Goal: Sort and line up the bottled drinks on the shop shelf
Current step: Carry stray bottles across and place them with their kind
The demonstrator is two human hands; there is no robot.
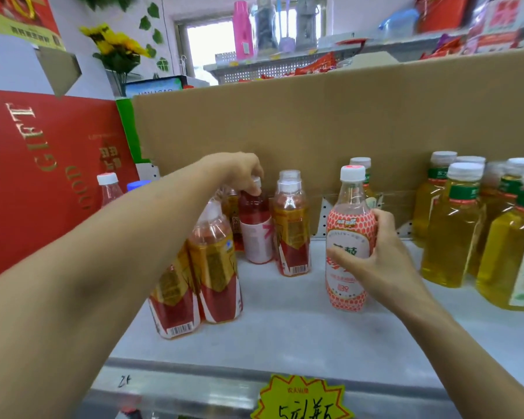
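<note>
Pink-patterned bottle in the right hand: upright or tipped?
Upright: the pink-patterned bottle has its white cap directly above its base, right hand gripping the label. Cannot tell if the base rests on the shelf.

Bright, even daylight; window [210,48] overexposed. Goods [496,22] right of the window are blurred. Cardboard [315,122] below it bows from wide-angle distortion.

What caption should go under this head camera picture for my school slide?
Left hand grips the top of a red bottle while right hand holds a pink-patterned bottle at the shelf.
</note>
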